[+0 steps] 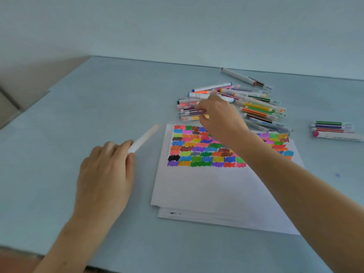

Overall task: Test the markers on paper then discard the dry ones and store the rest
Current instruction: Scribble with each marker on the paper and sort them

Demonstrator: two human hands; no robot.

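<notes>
While held by the left hand (105,170), the marker (144,138) points up-right.

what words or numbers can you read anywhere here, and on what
None can be read.
White marker at the far right: dark print on its barrel, too blurred to read.
Lower sheet of the paper stack: a dark smudge at its near edge, not legible.
Marker pile: colour bands only.
</notes>
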